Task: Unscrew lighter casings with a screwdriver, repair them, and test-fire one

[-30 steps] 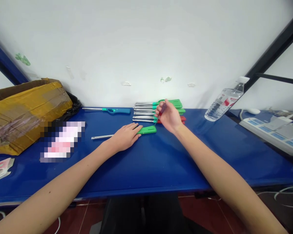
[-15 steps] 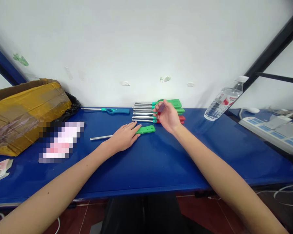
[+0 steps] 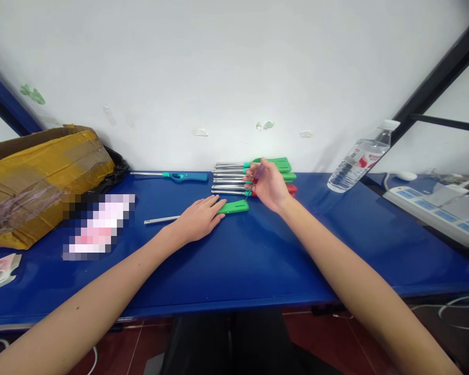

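the taped box (image 3: pixel 62 179) hides its contents; the capped bottle (image 3: pixel 357 164) looks to hold clear liquid. the green lighter (image 3: pixel 235 207) lies on the desk (image 3: pixel 250 265) under the left grip (image 3: pixel 199 220), which is loosely closed over it. the right grip (image 3: pixel 272 186) curls around a red-purple handle (image 3: pixel 260 172). both grips sit almost where they were half a second ago.
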Tool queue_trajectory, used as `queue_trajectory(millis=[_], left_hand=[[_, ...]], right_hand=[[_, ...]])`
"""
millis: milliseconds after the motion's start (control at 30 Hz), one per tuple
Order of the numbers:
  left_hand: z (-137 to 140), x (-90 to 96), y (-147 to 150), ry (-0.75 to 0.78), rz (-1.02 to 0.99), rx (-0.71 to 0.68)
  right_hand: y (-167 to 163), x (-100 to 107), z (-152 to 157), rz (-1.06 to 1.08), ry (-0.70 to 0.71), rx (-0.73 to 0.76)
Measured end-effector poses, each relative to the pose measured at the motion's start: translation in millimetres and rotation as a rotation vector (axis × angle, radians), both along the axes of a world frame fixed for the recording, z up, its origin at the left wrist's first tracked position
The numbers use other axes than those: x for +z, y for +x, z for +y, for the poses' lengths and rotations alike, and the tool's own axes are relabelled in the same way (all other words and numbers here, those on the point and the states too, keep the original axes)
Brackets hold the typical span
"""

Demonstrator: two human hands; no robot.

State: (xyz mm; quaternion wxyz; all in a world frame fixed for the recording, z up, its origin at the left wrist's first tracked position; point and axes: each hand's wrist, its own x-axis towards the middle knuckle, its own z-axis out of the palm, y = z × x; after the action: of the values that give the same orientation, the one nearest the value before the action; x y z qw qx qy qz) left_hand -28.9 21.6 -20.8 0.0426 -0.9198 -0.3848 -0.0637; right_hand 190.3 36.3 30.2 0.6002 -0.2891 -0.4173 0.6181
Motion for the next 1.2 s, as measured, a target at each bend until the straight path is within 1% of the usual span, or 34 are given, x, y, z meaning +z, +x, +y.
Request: queue_trajectory(millis=[67, 133, 300, 367, 500, 567, 633, 933, 1000, 1100, 1200], left_hand=[[0.0, 0.0, -0.1, 0.004, 0.008, 0.000], [0.1, -0.4, -0.2, 0.009, 0.012, -0.003], [0.1, -1.7, -0.6, 0.025, 0.002, -0.007], [0.1, -1.9, -0.6, 0.029, 0.001, -0.009], [-0.1, -1.5, -0.4, 0.024, 0.000, -0.008], [-0.2, -1.3, -0.4, 0.018, -0.005, -0.008], [-0.3, -1.3, -0.5, 0.017, -0.008, -0.007], [0.9, -2.7, -1.2, 0.039, 0.004, -0.045], [1.5, -3.2, -1.4, 0.042, 0.002, -0.050], [1.9, -3.8, -1.6, 0.043, 0.005, -0.053], [1.7, -3.7, -1.6, 0.036, 0.002, -0.055]], right_hand=[[0.0, 0.5, 0.7, 0.014, 0.009, -0.055], [0.7, 0.7, 1.5, 0.019, 0.004, -0.063], [3.1, 0.1, 1.5, 0.040, 0.022, 0.046], [3.5, -0.1, 0.5, 0.032, 0.019, 0.059], [3.1, 1.1, -0.9, 0.013, 0.000, -0.002], [2.7, 1.8, -0.4, 0.028, 0.013, -0.053], [2.6, 2.2, 0.6, 0.044, 0.024, -0.066], [4.0, 4.2, -2.2, 0.046, 0.008, 0.067], [3.2, 4.3, -2.6, 0.056, 0.019, 0.064], [1.4, 3.5, -1.2, 0.037, 0.061, 0.021], [0.4, 2.5, -0.3, 0.028, 0.042, 0.020]])
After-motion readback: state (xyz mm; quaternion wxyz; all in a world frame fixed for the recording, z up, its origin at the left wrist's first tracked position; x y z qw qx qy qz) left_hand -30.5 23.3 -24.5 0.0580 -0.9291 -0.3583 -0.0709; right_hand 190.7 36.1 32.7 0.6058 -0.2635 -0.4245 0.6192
